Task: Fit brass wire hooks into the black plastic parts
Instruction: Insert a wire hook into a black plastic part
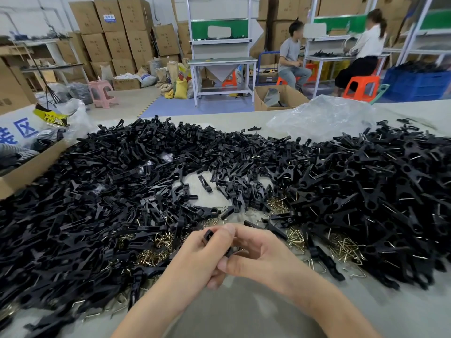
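Observation:
My left hand (200,252) and my right hand (258,250) meet just above the table's near middle. Both hold one black plastic part (209,235), whose upper end shows above my left fingers. My fingers curl round it and hide its lower half. No brass hook is plainly visible in either hand. Loose brass wire hooks (156,250) lie on the table left of my hands, and more brass hooks (344,247) lie to the right. A wide heap of black plastic parts (117,181) covers the table around them.
On the right the heap of black parts with wire fitted (380,191) rises higher. A crumpled clear plastic bag (324,115) lies at the table's far right. A cardboard box (31,164) stands at the left edge. Two people sit at benches far behind.

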The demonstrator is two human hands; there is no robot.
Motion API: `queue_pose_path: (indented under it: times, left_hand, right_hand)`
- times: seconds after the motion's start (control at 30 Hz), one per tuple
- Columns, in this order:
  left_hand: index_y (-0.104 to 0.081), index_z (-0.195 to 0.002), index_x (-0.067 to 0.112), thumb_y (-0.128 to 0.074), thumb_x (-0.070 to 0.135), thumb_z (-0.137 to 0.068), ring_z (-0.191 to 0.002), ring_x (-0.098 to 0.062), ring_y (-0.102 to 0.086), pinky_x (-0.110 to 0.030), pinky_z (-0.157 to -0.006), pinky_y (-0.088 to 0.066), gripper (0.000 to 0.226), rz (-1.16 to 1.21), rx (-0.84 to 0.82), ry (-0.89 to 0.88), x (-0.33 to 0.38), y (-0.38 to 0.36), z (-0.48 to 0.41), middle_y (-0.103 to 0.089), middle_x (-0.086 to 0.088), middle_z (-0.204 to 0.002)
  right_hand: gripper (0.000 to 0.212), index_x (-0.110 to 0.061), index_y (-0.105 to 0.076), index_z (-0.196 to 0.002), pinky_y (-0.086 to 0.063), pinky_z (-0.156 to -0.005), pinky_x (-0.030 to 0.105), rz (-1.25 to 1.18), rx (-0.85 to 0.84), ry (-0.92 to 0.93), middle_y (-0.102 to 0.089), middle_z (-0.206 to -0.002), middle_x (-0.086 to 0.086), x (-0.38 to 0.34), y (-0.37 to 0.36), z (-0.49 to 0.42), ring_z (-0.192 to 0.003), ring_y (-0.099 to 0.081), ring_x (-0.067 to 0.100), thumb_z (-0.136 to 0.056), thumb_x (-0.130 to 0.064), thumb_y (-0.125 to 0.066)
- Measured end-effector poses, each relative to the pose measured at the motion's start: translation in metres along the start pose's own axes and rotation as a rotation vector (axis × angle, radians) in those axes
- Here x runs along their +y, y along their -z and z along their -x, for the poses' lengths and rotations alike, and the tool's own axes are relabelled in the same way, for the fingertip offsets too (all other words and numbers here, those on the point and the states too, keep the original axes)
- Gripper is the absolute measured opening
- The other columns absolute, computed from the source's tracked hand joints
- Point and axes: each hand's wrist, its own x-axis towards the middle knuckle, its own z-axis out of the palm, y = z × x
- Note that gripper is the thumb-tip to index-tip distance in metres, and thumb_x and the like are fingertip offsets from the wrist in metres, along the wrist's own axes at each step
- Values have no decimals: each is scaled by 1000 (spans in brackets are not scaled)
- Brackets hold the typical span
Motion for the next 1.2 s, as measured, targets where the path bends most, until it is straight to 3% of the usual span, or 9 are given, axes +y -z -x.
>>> queue_pose_path:
  times: [0.33, 0.47, 0.57, 0.67, 0.77, 0.87, 0.93, 1.03, 1.2]
  left_hand:
    - [-67, -63, 36, -53, 73, -78, -37, -9, -37, -21, -44, -33, 43, -39, -14, -69, 0, -1, -1, -43, 9, -41]
    - [-71, -91, 37, -59, 89, -66, -42, -14, -44, -22, -45, -35, 60, 68, -64, -80, -4, 2, -2, -50, 3, -52]
    - [-69, -107, 37, -54, 88, -71, -49, -21, -43, -29, -48, -36, 65, 63, -29, -95, -4, 6, -4, -52, -4, -59]
    - [-72, -101, 29, -45, 77, -87, -54, -26, -40, -39, -54, -34, 56, 64, 64, -83, -5, 7, -3, -51, -5, -61]
    - [-71, -92, 29, -41, 65, -97, -52, -18, -48, -25, -49, -37, 47, -45, 176, -129, -7, 5, -1, -53, 2, -59]
    - [-64, -93, 40, -36, 64, -99, -60, 1, -53, -15, -55, -39, 37, -509, 306, -231, -15, 9, -1, -62, 14, -69]
    - [-58, -107, 44, -37, 62, -96, -89, 5, -55, -13, -79, -42, 30, -921, 320, -308, -21, 11, -2, -62, 25, -93]
    - [-52, -137, 31, -36, 64, -92, -129, -14, -46, -36, -113, -34, 58, -1267, 255, -281, -38, 9, -4, -53, 10, -134]
    - [-44, -148, 27, -26, 76, -92, -147, -37, -29, -56, -121, -11, 76, -1509, 411, -24, -46, 41, -15, -36, -17, -156]
  right_hand:
    - [43, -14, -65, -128, -55, -91, 37, 7, 31, 54, -69, -111, 25, 5, 4, -3, -85, -74, 29, -88, -6, -76]
    - [42, -29, -71, -117, -58, -87, 48, 14, 183, 78, -74, -105, 5, 10, 7, -6, -88, -73, 24, -77, -26, -85]
    - [27, -37, -73, -106, -58, -77, 31, 82, 402, 139, -75, -105, -2, -1, 25, -7, -88, -73, 14, -79, -37, -79]
    - [22, -25, -72, -103, -59, -70, 24, -346, 682, 268, -76, -109, 9, -21, 64, -6, -82, -74, 16, -84, -35, -71]
    - [45, -11, -60, -120, -60, -75, 22, -547, 758, 227, -74, -116, 15, -27, 82, -1, -96, -75, 20, -84, -38, -68]
    - [36, -25, -71, -117, -59, -72, 22, -268, 633, 84, -77, -108, 7, -9, 60, -3, -89, -75, 18, -85, -40, -66]
    - [25, -36, -70, -117, -56, -78, 19, 77, 575, 63, -77, -106, -6, 5, 39, -5, -92, -73, 11, -93, -38, -63]
    - [31, -42, -60, -131, -40, -101, 11, 714, 487, 121, -64, -123, -25, 25, 21, -9, -118, -55, -6, -102, -31, -56]
    - [42, -40, -46, -146, -22, -119, 24, 1156, 315, 43, -41, -147, -21, 46, 13, -9, -138, -31, 2, -103, -37, -47]
